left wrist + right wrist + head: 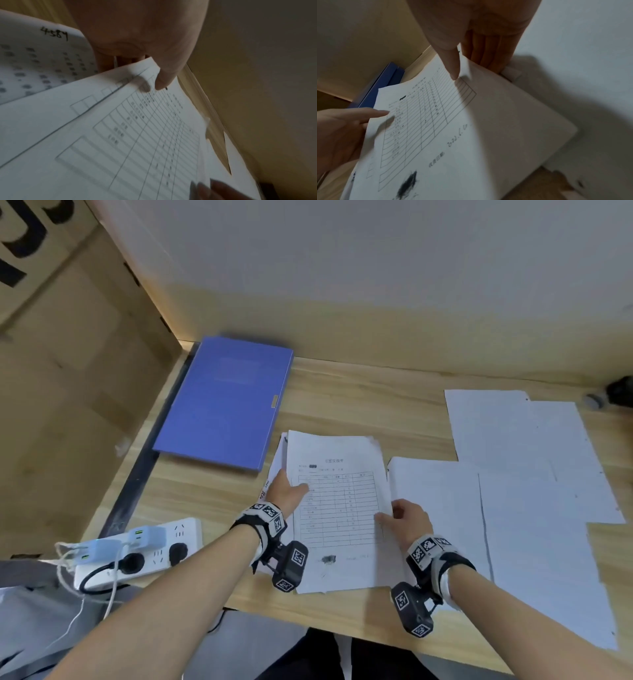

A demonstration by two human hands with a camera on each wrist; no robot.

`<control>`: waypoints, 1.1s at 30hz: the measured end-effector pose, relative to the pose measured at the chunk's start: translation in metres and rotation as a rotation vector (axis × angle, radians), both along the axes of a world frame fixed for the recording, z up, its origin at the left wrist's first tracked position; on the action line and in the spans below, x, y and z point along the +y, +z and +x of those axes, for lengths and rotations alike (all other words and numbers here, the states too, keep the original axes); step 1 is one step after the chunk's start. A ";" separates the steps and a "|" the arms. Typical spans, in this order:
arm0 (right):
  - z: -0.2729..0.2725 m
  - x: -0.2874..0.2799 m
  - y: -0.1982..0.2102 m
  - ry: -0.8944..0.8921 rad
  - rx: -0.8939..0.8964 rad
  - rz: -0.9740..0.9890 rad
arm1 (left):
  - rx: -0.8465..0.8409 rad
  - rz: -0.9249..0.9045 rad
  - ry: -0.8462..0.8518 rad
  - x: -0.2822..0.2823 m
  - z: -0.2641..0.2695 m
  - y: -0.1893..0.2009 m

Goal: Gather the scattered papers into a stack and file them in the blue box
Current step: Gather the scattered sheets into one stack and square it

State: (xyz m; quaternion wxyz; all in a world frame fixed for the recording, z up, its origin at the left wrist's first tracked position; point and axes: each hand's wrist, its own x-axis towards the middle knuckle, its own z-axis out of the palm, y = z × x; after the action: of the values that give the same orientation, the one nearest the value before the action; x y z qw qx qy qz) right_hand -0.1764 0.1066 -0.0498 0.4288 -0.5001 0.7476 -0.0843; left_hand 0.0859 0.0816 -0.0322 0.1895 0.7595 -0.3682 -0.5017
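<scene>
A loose stack of papers [337, 508] topped by a printed table form lies on the wooden desk [359, 392] in front of me. My left hand [286, 491] pinches the stack's left edge, thumb on top [161, 81] and fingers underneath. My right hand [406, 517] pinches the right edge the same way, thumb [452, 67] on the form. The closed blue box [224, 400] lies flat at the desk's back left, also seen edge-on as the blue box [382, 83] in the right wrist view. Several white sheets [534, 474] stay spread to the right.
A white power strip [137, 553] with chargers and cables sits at the desk's front left edge. Cardboard panels [68, 371] wall off the left side. A small dark object [620, 390] sits at the far right by the wall.
</scene>
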 end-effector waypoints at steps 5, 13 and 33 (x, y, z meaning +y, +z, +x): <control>-0.013 0.003 0.017 -0.111 -0.013 -0.075 | -0.257 -0.045 -0.084 0.002 -0.003 0.012; -0.082 0.009 0.039 -0.259 0.030 -0.103 | -0.428 -0.309 -0.305 -0.016 -0.053 0.037; -0.311 -0.003 0.028 -0.504 0.397 0.164 | -0.509 -0.077 -1.140 -0.029 -0.258 0.007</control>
State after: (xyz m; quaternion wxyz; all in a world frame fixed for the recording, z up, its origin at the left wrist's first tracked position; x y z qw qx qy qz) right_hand -0.4879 0.1033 -0.0213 0.2792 -0.2700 0.9211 -0.0280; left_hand -0.1725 0.0531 -0.0252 -0.1742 0.5320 -0.7669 -0.3139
